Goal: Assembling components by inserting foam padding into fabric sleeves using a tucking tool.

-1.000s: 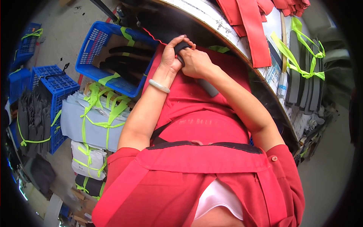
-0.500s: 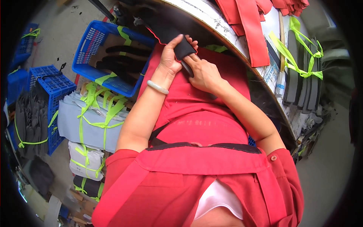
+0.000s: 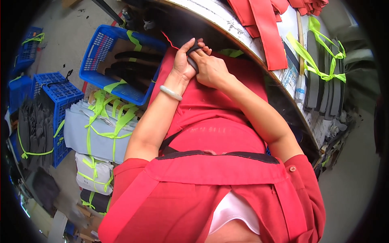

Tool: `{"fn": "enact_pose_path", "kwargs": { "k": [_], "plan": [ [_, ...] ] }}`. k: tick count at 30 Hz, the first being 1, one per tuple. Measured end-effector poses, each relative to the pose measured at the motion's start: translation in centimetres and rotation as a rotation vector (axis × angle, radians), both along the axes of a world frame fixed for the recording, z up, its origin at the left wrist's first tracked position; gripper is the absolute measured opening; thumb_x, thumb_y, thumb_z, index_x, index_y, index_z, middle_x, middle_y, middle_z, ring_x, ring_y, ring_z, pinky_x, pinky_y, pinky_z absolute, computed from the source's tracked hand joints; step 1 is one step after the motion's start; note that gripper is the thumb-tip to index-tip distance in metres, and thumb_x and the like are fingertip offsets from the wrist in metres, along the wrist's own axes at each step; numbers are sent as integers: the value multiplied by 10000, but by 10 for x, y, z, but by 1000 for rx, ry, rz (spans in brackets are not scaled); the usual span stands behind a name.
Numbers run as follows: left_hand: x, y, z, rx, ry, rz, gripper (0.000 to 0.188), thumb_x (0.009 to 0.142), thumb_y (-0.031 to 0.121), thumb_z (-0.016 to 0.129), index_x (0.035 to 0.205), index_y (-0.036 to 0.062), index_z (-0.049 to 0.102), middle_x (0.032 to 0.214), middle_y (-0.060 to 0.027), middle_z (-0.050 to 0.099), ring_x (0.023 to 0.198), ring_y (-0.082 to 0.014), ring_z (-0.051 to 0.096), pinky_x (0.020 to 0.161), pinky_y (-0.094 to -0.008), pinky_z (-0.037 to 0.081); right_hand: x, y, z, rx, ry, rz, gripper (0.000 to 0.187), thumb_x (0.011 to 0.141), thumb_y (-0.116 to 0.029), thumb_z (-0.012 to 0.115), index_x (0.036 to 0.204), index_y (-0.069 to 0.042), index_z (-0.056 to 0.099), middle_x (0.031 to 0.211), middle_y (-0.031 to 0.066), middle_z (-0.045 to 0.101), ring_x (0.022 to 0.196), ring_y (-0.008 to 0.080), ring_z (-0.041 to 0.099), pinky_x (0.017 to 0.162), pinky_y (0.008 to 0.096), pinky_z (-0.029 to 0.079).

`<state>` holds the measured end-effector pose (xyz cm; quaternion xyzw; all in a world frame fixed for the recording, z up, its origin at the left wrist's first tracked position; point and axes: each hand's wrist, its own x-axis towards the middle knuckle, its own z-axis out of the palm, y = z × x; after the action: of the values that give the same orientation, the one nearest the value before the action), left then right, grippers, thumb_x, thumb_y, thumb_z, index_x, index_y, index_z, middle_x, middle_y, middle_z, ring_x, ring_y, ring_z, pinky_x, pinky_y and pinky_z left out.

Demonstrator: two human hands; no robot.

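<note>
Over my lap, both hands meet on a black fabric piece (image 3: 194, 48) edged with a thin red line. My left hand (image 3: 183, 62), a pale bangle on its wrist, is closed round the piece, thumb on top. The fingers of my right hand (image 3: 212, 71) are bent and pressed against the same piece, close to the left fingers. A folded black part of it curls between the two palms. The fabric's far end runs up into dark shadow beside the bench, where its outline is hard to make out.
Left of me stands a blue crate (image 3: 91, 56) with dark strips inside. Below it lie tied grey sheets (image 3: 77, 129) and a white bundle (image 3: 95, 172). On the right, the worktable (image 3: 210, 12) carries red strips (image 3: 267, 36) and a tied grey-black bundle (image 3: 324, 89).
My right hand has moved up and left, closer to my left hand. The black fabric's flat end, seen before between the hands, is now folded and mostly covered by the fingers.
</note>
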<state>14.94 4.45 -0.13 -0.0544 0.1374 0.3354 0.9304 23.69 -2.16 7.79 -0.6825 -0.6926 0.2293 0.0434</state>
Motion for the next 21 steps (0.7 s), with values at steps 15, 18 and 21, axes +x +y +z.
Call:
{"fn": "enact_pose_path", "kwargs": {
  "k": [15, 18, 21],
  "plan": [
    [-6, 9, -2, -85, 6, -28, 168, 892, 137, 631, 989, 5, 596, 817, -86, 626, 832, -226, 621, 922, -445, 508, 1, -5, 12, -87, -14, 43, 496, 723, -141, 608, 1212, -101, 531, 1227, 148, 587, 848, 371, 667, 730, 456, 555],
    [-7, 2, 2, -123, -45, -57, 192, 890, 151, 634, 1004, 3, 592, 847, -96, 629, 848, -239, 619, 925, -433, 508, 4, -37, 22, 32, 22, 13, 570, 696, -127, 629, 1250, -115, 498, 1277, 125, 558, 845, 392, 661, 736, 470, 554],
    [2, -1, 1, 21, -61, -80, 263, 913, 210, 622, 1054, -6, 573, 906, -120, 634, 909, -278, 623, 950, -430, 496, 8, -8, 2, -9, -6, 14, 575, 685, -78, 617, 1248, -120, 511, 1261, 111, 560, 866, 367, 661, 735, 470, 552]
  ]
}}
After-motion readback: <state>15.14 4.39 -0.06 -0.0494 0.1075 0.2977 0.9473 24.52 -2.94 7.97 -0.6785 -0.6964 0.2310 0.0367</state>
